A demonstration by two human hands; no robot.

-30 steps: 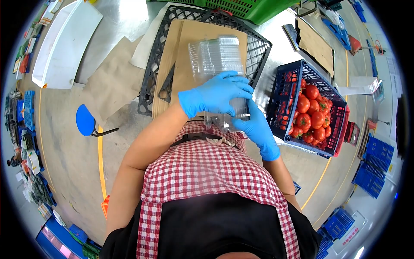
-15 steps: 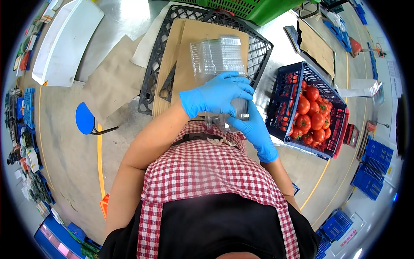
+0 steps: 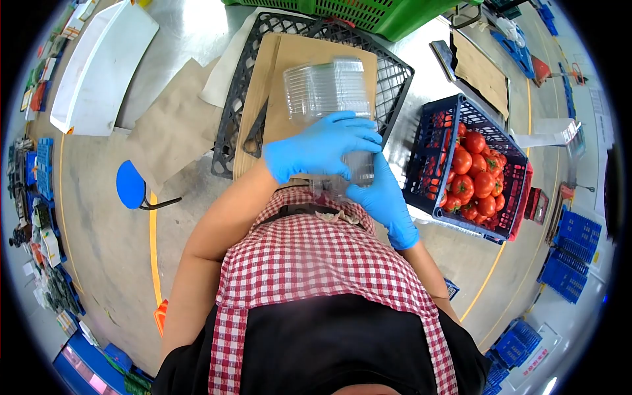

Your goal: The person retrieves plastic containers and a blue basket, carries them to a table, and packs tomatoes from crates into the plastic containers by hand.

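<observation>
A nested stack of clear plastic containers (image 3: 326,89) lies on brown cardboard, its near end reaching toward my apron. Across its top is my left hand (image 3: 322,145) in a blue glove, with the fingers curled over the stack and the thumb pointing down. My right hand (image 3: 385,201), also blue-gloved, grips the near right side of the stack, thumb in front and fingers behind. Parts of the containers are hidden under both hands.
Under the cardboard (image 3: 280,72) is a black plastic lattice crate (image 3: 227,135). To the right stands a dark blue crate (image 3: 431,148) of red tomatoes (image 3: 474,178). A green crate (image 3: 395,23) is at the back, a white bin (image 3: 99,72) at far left, a blue round stool (image 3: 130,184) below it.
My left hand has shifted slightly left and down. The far part of the container stack has moved a little left, and my right hand slightly down and left.
</observation>
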